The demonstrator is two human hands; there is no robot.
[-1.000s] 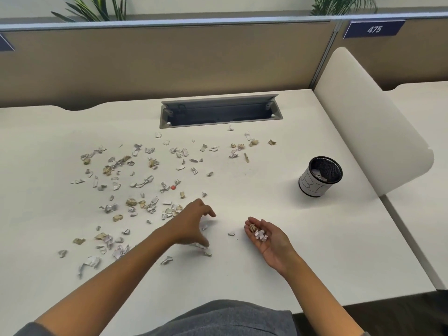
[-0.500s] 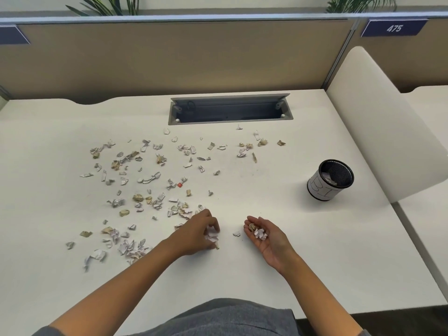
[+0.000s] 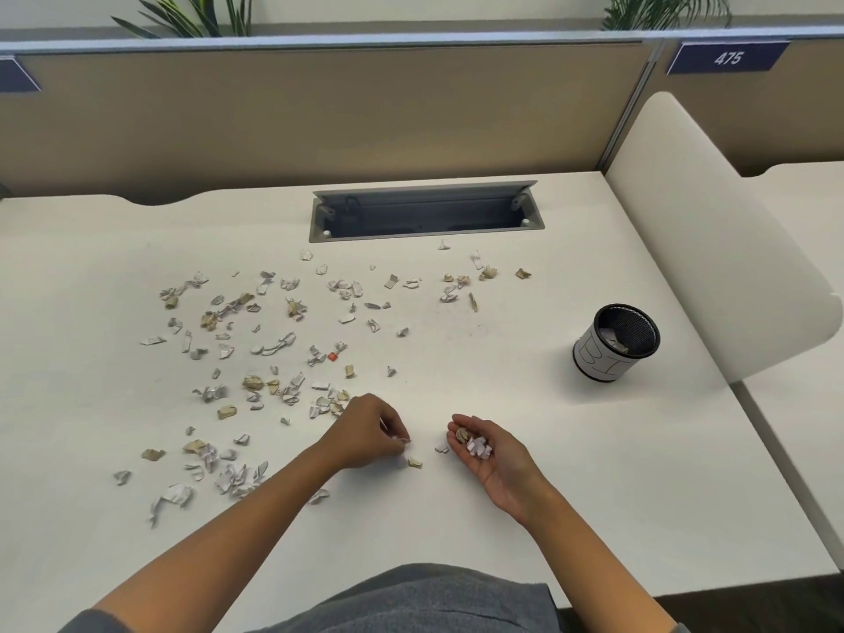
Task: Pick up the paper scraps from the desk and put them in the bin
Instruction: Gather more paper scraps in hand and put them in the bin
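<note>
Left hand (image 3: pixel 365 434) pinches white paper scraps (image 3: pixel 404 445) on bench (image 3: pixel 548 450). Right hand (image 3: pixel 491 454), palm up, cups collected scraps (image 3: pixel 475 445). Loose scraps (image 3: pixel 274 344) scattered left; mesh bin (image 3: pixel 614 342) stands well right.

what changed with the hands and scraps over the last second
The left hand, spread over the desk a second ago, has drawn its fingers together and now pinches white paper scraps just left of the right hand. The right hand stayed palm up, cupping its small pile of scraps. The bin and the scattered scraps farther back look unmoved; the camera shifted slightly.
</note>
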